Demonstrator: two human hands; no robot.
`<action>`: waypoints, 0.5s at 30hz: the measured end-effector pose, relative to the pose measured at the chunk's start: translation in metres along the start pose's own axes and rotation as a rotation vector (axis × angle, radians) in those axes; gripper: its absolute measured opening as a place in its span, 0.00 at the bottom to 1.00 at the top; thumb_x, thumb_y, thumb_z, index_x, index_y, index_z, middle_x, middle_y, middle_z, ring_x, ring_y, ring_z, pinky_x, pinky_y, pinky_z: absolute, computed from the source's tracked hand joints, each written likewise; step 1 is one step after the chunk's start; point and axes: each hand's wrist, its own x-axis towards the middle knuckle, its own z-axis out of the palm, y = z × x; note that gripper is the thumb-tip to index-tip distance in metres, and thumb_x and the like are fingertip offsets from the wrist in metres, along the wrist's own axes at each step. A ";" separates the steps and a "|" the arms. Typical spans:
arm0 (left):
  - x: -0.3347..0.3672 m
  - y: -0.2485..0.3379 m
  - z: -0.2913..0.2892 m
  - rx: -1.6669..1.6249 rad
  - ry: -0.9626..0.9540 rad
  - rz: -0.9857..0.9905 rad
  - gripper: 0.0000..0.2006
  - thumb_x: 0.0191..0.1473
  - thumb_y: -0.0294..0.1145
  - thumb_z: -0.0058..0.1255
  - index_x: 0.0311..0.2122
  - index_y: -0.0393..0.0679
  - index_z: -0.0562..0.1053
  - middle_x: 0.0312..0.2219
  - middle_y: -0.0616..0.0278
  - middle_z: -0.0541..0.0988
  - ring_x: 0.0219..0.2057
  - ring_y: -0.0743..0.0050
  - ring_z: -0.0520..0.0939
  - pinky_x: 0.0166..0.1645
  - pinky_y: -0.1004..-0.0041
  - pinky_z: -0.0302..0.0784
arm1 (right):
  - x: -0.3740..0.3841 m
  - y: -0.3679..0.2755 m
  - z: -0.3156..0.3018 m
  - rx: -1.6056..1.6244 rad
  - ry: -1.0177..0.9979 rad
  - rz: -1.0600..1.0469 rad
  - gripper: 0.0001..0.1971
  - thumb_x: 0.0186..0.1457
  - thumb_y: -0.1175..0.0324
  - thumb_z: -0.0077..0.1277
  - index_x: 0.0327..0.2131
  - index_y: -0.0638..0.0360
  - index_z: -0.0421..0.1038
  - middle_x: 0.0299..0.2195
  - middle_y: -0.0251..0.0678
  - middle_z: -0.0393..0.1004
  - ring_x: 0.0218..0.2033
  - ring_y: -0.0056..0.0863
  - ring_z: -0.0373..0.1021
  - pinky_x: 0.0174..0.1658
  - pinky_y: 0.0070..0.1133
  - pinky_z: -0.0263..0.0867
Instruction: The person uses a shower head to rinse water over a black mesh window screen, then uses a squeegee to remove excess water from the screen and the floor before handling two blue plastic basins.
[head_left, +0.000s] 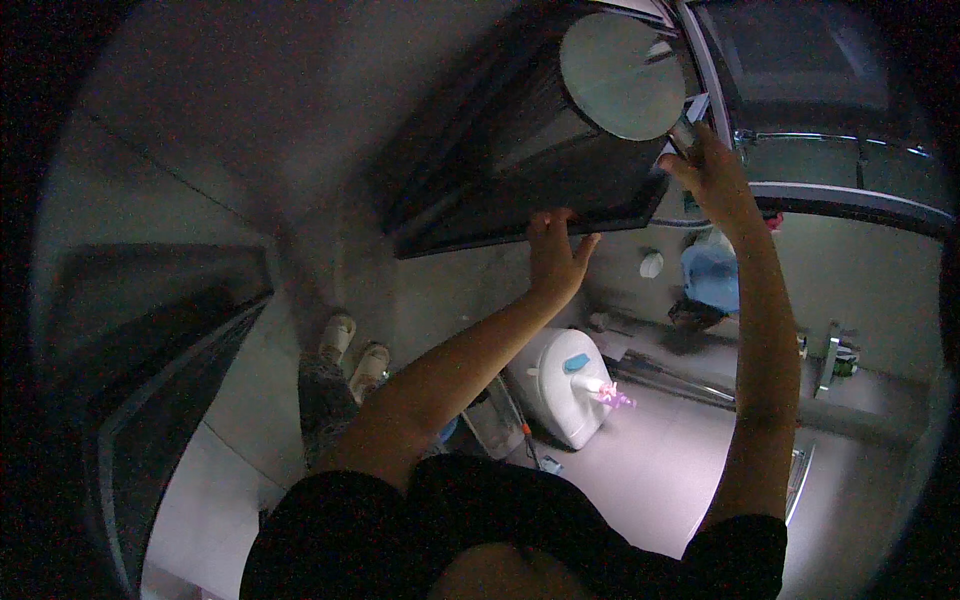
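Note:
A dark-framed panel (500,200) tilts across the upper middle in dim light. My left hand (558,258) is at its lower edge, fingers curled over the frame and thumb sticking out to the right. Against the panel's upper right part is a pale round disc (622,78), perhaps a mirror. My right hand (708,178) is raised beside the disc's lower rim, its fingers bent round a small greyish piece (686,136) that I cannot make out. Right above it runs the light metal frame (706,50) of a window.
Below my arms stands a white toilet (560,365) with a pink flower-like ornament (614,395) on it. A blue bag-like thing (710,272) is near the wall. Another dark-framed panel (180,390) leans at the left. Feet in light shoes (370,368) show on the floor.

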 end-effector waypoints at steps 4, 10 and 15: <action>0.000 0.005 0.002 -0.008 -0.001 -0.038 0.23 0.43 0.39 0.57 0.42 0.40 0.64 0.39 0.47 0.64 0.43 0.50 0.65 0.47 0.59 0.61 | -0.013 0.004 -0.014 0.071 0.000 0.102 0.30 0.45 0.44 0.52 0.36 0.65 0.65 0.22 0.43 0.70 0.22 0.37 0.66 0.27 0.29 0.61; -0.004 0.006 0.007 0.037 0.062 -0.035 0.23 0.44 0.39 0.57 0.43 0.40 0.64 0.39 0.47 0.64 0.43 0.49 0.64 0.47 0.59 0.61 | -0.028 0.023 -0.027 0.089 0.064 0.162 0.28 0.47 0.45 0.51 0.36 0.65 0.65 0.20 0.39 0.68 0.20 0.30 0.65 0.24 0.27 0.60; -0.001 0.001 0.002 0.030 0.076 0.002 0.22 0.43 0.37 0.58 0.42 0.40 0.66 0.37 0.48 0.66 0.43 0.49 0.64 0.47 0.58 0.60 | -0.037 0.027 -0.037 0.273 -0.092 0.243 0.26 0.47 0.46 0.52 0.33 0.63 0.65 0.15 0.32 0.64 0.16 0.21 0.61 0.19 0.21 0.55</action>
